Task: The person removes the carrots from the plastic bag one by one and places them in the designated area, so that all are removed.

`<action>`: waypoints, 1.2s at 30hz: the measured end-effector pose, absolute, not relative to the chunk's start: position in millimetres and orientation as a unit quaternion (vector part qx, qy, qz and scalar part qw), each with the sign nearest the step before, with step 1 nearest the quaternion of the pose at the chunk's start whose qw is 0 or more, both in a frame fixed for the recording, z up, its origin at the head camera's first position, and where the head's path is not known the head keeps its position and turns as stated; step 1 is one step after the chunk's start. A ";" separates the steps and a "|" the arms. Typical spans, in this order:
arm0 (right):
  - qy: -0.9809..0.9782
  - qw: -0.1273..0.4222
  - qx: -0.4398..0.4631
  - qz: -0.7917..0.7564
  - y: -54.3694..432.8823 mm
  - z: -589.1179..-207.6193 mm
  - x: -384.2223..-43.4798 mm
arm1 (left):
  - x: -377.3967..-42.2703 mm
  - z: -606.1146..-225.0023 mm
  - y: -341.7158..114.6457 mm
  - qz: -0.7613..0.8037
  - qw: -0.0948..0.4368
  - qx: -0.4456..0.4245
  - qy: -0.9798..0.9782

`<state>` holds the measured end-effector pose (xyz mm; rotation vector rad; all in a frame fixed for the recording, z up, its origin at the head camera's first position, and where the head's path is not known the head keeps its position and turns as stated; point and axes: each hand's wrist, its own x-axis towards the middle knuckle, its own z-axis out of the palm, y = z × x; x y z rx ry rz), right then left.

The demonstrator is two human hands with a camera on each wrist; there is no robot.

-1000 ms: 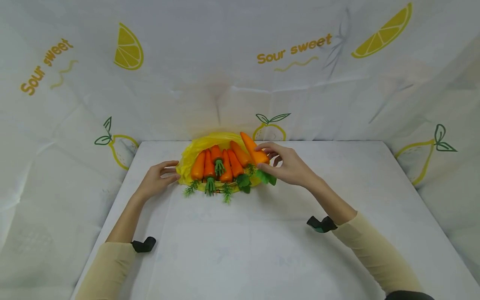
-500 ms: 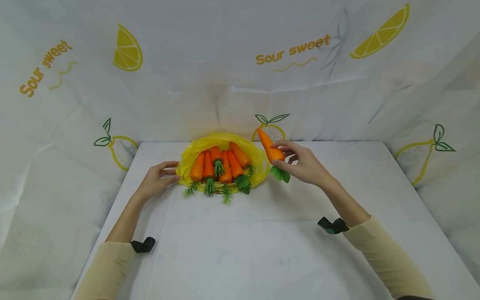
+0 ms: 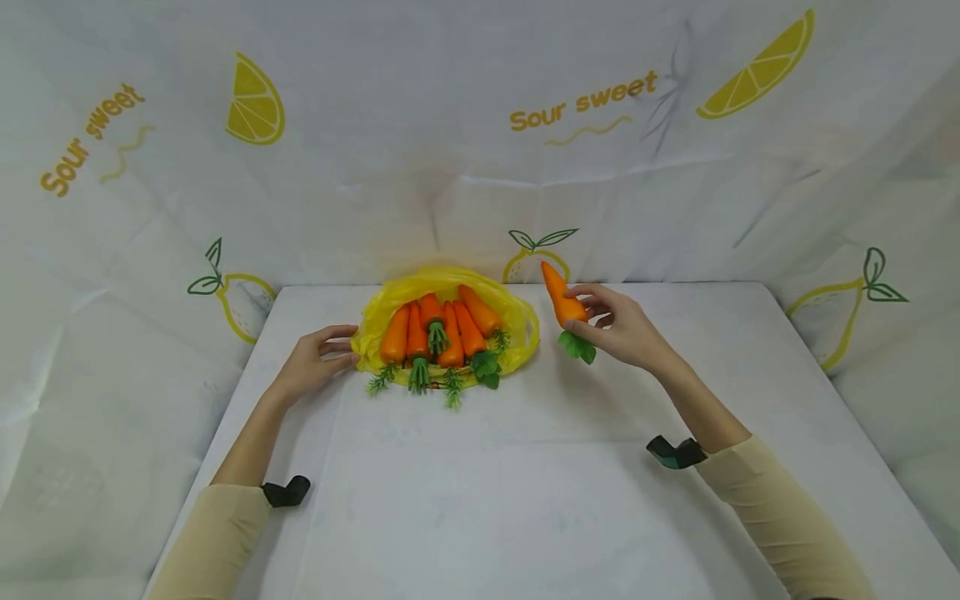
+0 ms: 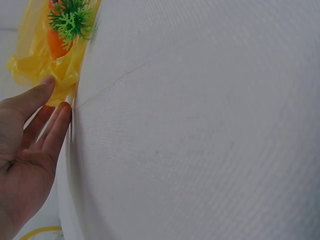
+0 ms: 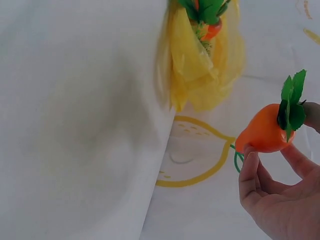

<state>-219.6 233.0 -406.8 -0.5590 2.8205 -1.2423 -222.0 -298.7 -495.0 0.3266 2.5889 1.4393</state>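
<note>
My right hand (image 3: 626,332) pinches an orange toy carrot (image 3: 558,292) between thumb and fingers, off to the right of the yellow plastic bag (image 3: 528,327). The carrot's tip points up and away; its green leaves (image 3: 577,347) hang below. In the right wrist view its rounded orange body (image 5: 264,131) shows clearly. Several more carrots (image 3: 394,335) lie in the bag's open mouth, leafy ends facing me. My left hand (image 3: 309,367) holds the bag's left edge. In the left wrist view the thumb lies on the crumpled plastic (image 4: 64,82), with some fingertips partly behind it.
The bag lies on a white-covered table (image 3: 480,500) near its back edge. Behind and beside the table hangs a white sheet (image 3: 420,108) printed with lemons and lettering. Green sprigs (image 3: 453,390) stick out over the bag's front rim.
My right hand has moved to the right with the carrot, from over the bag's right side to beside it. The left hand has stayed at the bag's edge.
</note>
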 end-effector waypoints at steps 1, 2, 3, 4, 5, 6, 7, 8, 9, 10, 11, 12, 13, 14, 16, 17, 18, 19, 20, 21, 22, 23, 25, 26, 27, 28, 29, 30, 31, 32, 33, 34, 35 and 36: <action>0.901 0.006 -0.176 -0.396 234.6 -408.2 -220.6 | -221.6 -495.0 -298.5 0.481 0.081 0.109 0.866; 0.902 0.008 -0.174 -0.396 236.4 -409.5 -221.8 | -221.3 -494.9 -298.5 0.482 0.081 0.108 0.866; 0.903 0.010 -0.170 -0.395 238.3 -410.9 -223.2 | -221.0 -494.7 -298.5 0.482 0.081 0.107 0.866; 0.904 0.010 -0.168 -0.393 240.3 -412.3 -224.8 | -220.9 -494.6 -298.5 0.484 0.082 0.107 0.865; 0.905 0.011 -0.165 -0.391 242.3 -413.5 -226.4 | -220.9 -494.5 -298.4 0.486 0.082 0.107 0.864; 0.906 0.012 -0.162 -0.391 243.8 -414.6 -228.0 | -220.8 -494.3 -298.1 0.486 0.081 0.109 0.863; 0.908 0.016 -0.158 -0.389 245.0 -415.8 -229.3 | -220.7 -494.6 -297.9 0.486 0.080 0.110 0.863; 0.908 0.019 -0.154 -0.388 246.3 -417.4 -230.7 | -220.8 -494.8 -297.9 0.486 0.080 0.110 0.863; 0.909 0.024 -0.150 -0.387 247.2 -419.1 -231.9 | -220.8 -495.0 -297.7 0.486 0.079 0.110 0.864; 0.910 0.030 -0.146 -0.388 248.1 -420.8 -233.2 | -220.8 -495.2 -297.4 0.484 0.078 0.110 0.864; 0.910 0.036 -0.142 -0.388 248.7 -422.4 -234.2 | -220.7 -495.1 -297.2 0.483 0.077 0.111 0.865; 0.911 0.041 -0.139 -0.386 249.3 -424.3 -235.4 | -220.6 -494.9 -296.8 0.482 0.077 0.110 0.866; 0.912 0.047 -0.136 -0.385 250.1 -426.2 -236.7 | -220.7 -494.8 -296.5 0.482 0.077 0.110 0.866; 0.912 0.051 -0.134 -0.384 250.9 -427.9 -237.8 | -220.7 -494.6 -296.4 0.482 0.077 0.110 0.866; 0.913 0.054 -0.134 -0.380 252.3 -431.3 -240.7 | -221.0 -494.1 -296.2 0.482 0.078 0.110 0.866; 0.914 0.053 -0.135 -0.379 253.0 -433.1 -242.3 | -221.1 -493.9 -296.1 0.482 0.078 0.110 0.866; 0.915 0.052 -0.135 -0.377 253.7 -434.9 -244.0 | -221.2 -493.7 -296.0 0.482 0.078 0.109 0.866; 0.915 0.052 -0.135 -0.376 254.1 -436.5 -245.6 | -221.2 -493.6 -296.1 0.480 0.078 0.108 0.867; 0.916 0.051 -0.137 -0.374 254.3 -438.3 -247.4 | -221.2 -493.7 -296.4 0.479 0.079 0.107 0.868; 0.916 0.051 -0.138 -0.373 254.5 -440.3 -249.3 | -221.1 -493.8 -296.6 0.478 0.079 0.107 0.868; 0.916 0.051 -0.139 -0.372 254.6 -441.9 -251.3 | -221.1 -493.6 -296.5 0.476 0.079 0.106 0.869; 0.917 0.053 -0.139 -0.371 254.5 -443.1 -253.0 | -221.1 -493.6 -296.3 0.475 0.078 0.105 0.870; 0.918 0.060 -0.137 -0.367 253.7 -446.1 -256.5 | -220.9 -493.8 -295.8 0.474 0.077 0.104 0.871; 0.919 0.064 -0.136 -0.365 253.6 -447.3 -258.1 | -220.8 -493.9 -295.3 0.473 0.076 0.105 0.871; 0.919 0.068 -0.134 -0.365 253.3 -448.4 -259.6 | -220.6 -493.9 -294.7 0.472 0.075 0.107 0.872; 0.920 0.073 -0.131 -0.363 252.7 -449.6 -260.9 | -220.4 -494.1 -294.3 0.473 0.074 0.107 0.872; 0.921 0.078 -0.128 -0.361 252.0 -451.0 -262.4 | -220.3 -494.3 -294.0 0.471 0.073 0.110 0.872; 0.921 0.081 -0.127 -0.359 251.6 -452.2 -263.9 | -220.2 -494.4 -293.9 0.471 0.073 0.110 0.872; 0.922 0.084 -0.125 -0.358 251.0 -453.3 -265.3 | -220.3 -494.4 -293.8 0.471 0.073 0.111 0.872; 0.922 0.086 -0.124 -0.356 250.8 -454.1 -266.5 | -220.2 -494.4 -293.8 0.470 0.073 0.112 0.872; 0.922 0.089 -0.122 -0.356 250.4 -455.3 -268.0 | -220.2 -494.4 -293.7 0.470 0.072 0.112 0.873; 0.923 0.091 -0.122 -0.354 250.2 -456.2 -269.2 | -220.1 -494.5 -293.8 0.470 0.072 0.111 0.873; 0.923 0.092 -0.122 -0.354 250.0 -457.4 -270.5 | -219.7 -494.5 -293.9 0.468 0.072 0.114 0.873; 0.923 0.095 -0.122 -0.353 249.9 -458.4 -271.7 | -219.2 -494.4 -294.2 0.470 0.073 0.112 0.873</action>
